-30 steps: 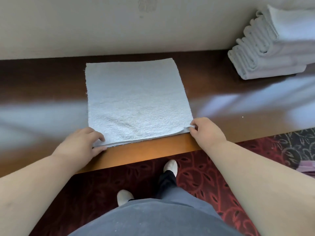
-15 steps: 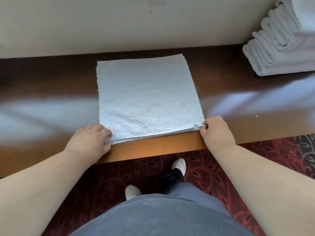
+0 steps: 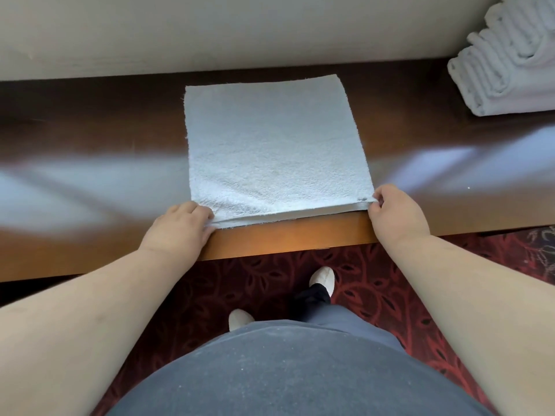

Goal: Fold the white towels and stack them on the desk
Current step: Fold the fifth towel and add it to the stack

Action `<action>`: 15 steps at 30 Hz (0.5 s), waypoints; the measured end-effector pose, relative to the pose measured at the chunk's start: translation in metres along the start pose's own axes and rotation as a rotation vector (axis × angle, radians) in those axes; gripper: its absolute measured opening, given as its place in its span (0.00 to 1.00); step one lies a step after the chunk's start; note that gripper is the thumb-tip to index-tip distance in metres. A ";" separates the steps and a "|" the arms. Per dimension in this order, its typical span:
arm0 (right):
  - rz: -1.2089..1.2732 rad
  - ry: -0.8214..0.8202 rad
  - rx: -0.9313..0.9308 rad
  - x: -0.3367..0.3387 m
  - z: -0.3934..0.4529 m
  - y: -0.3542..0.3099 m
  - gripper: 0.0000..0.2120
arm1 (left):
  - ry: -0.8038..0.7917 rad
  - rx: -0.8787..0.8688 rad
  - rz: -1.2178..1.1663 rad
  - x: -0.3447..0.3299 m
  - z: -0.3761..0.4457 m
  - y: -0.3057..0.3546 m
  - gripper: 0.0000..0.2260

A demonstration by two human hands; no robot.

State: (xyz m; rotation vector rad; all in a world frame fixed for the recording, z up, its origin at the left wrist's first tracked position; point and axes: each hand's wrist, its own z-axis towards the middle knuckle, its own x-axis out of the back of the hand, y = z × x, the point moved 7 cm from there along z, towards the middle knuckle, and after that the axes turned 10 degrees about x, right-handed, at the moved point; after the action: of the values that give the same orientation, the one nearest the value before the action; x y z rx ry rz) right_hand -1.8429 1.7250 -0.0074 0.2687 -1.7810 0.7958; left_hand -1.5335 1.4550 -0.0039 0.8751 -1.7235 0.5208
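Note:
A white towel (image 3: 270,145) lies flat on the dark wooden desk (image 3: 90,145), folded double, its near edge at the desk's front edge. My left hand (image 3: 180,229) pinches the towel's near left corner, where the top layer is lifted slightly. The near right corner is pinched between the thumb and fingers of my right hand (image 3: 393,214). A stack of folded white towels (image 3: 507,61) sits at the desk's far right against the wall.
A beige wall (image 3: 210,28) runs along the back of the desk. Below the desk's front edge lies a red patterned carpet (image 3: 240,283), where my feet in white slippers stand.
Both hands stay on the towel's near corners. My left hand has curled round its corner and lifted the top layer a little. The view has shifted left, so the towel sits further right in frame.

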 end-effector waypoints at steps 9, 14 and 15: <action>-0.026 -0.026 -0.041 0.001 -0.004 -0.001 0.04 | -0.070 0.044 -0.021 0.000 -0.001 -0.011 0.12; -0.025 -0.021 -0.038 0.004 -0.007 -0.001 0.02 | -0.092 0.125 -0.168 0.000 0.006 -0.009 0.04; -0.025 -0.024 -0.046 0.004 -0.008 -0.001 0.02 | -0.091 0.152 -0.232 0.000 0.005 -0.010 0.01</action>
State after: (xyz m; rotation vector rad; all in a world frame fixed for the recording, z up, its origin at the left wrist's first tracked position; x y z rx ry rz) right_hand -1.8380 1.7301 -0.0023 0.2704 -1.8125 0.7363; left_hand -1.5291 1.4452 -0.0065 1.2063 -1.6521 0.4660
